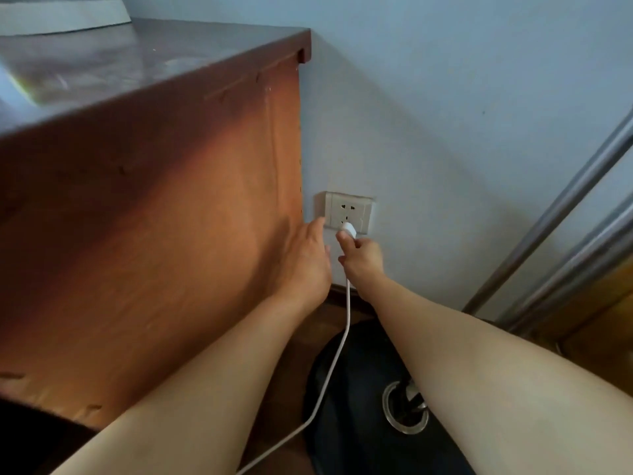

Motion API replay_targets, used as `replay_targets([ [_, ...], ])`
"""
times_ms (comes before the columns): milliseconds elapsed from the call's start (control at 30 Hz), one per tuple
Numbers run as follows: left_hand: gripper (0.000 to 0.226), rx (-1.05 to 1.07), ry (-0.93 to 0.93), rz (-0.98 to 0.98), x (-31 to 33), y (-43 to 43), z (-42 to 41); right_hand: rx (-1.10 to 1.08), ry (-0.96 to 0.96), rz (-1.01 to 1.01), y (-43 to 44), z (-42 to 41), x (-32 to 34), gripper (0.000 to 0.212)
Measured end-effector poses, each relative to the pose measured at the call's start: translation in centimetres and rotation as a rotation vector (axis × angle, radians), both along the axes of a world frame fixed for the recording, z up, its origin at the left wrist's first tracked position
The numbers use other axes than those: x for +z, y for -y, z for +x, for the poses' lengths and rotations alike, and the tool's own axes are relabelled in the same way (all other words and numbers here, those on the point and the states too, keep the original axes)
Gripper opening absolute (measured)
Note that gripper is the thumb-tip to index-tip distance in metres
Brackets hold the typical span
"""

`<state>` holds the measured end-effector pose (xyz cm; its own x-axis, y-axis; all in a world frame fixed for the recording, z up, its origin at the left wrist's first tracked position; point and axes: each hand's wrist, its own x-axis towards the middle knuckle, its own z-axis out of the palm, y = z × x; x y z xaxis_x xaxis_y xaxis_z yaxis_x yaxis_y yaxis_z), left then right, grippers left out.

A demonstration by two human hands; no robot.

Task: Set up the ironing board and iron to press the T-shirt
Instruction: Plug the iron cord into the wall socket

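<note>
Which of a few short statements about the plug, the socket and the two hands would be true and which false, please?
1. The right hand pinches the white plug at the lower part of the socket. True.
2. The left hand grips the cord. False: its fingers are straight and reach toward the socket's left edge, holding nothing.
3. The socket is mounted on the side of the wooden cabinet. False: it sits on the blue wall, just right of the cabinet.
4. The cord runs down from the plug between the two forearms. True.
</note>
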<state>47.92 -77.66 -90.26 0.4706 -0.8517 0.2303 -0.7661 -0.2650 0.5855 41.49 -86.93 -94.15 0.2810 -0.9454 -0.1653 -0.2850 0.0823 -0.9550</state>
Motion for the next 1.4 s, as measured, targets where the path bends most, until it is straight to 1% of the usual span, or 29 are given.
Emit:
replay_targets([
  [167, 0.048, -0.025, 0.020, 0.025, -0.6, 1.1, 0.7, -0.002, 0.012, -0.041, 1.4, 1.4, -1.0, 0.048],
  [233, 0.048, -0.024, 0.018, 0.041, -1.0, 1.4, 0.9, -0.028, -0.005, -0.025, 1.8, 1.7, -1.6, 0.048],
  [333, 0.047, -0.041, 0.015, 0.057, -1.5, 1.6, 1.1, -0.075, 0.017, 0.037, 2.2, 1.7, -2.2, 0.046],
  [467, 0.047, -0.051, -0.002, 0.049, -1.9, 1.7, 1.1, -0.068, 0.034, 0.034, 2.4, 2.1, -2.5, 0.044],
  [567, 0.047, -0.055, 0.003, 0.043, -2.1, 1.8, 1.1, -0.060, 0.066, 0.064, 2.3, 2.6, -2.5, 0.037],
  [700, 0.047, -0.060, -0.017, 0.040, -2.4, 1.7, 1.2, -0.139, 0.089, 0.104, 2.2, 3.2, -2.5, 0.041],
  [800, 0.047, -0.060, -0.017, 0.041, -2.4, 2.0, 1.1, -0.208, 0.090, 0.108, 2.8, 3.6, -2.2, 0.039],
  [900, 0.047, -0.062, -0.016, 0.035, -2.3, 2.2, 1.0, -0.219, 0.058, 0.127, 3.1, 3.6, -2.3, 0.035],
  [933, 0.046, -0.061, -0.013, 0.032, -2.3, 2.3, 0.9, -0.245, 0.031, 0.126, 3.1, 3.4, -2.5, 0.038],
  [1000, 0.046, -0.050, -0.008, 0.028, -2.3, 2.4, 1.0, -0.278, 0.011, 0.063, 2.7, 3.5, -2.6, 0.040],
  [1100, 0.049, -0.024, -0.038, 0.031, -2.2, 2.8, 1.0, -0.255, 0.027, -0.003, 2.5, 4.2, -1.8, 0.037],
  [1233, 0.050, -0.012, -0.054, 0.006, -2.4, 3.2, 1.0, -0.303, 0.050, 0.072, 3.4, 4.8, -0.7, 0.029],
  [1400, 0.049, 0.003, -0.068, -0.014, -2.8, 3.8, 0.9, -0.331, 0.034, 0.134, 4.1, 5.2, -0.3, 0.028],
])
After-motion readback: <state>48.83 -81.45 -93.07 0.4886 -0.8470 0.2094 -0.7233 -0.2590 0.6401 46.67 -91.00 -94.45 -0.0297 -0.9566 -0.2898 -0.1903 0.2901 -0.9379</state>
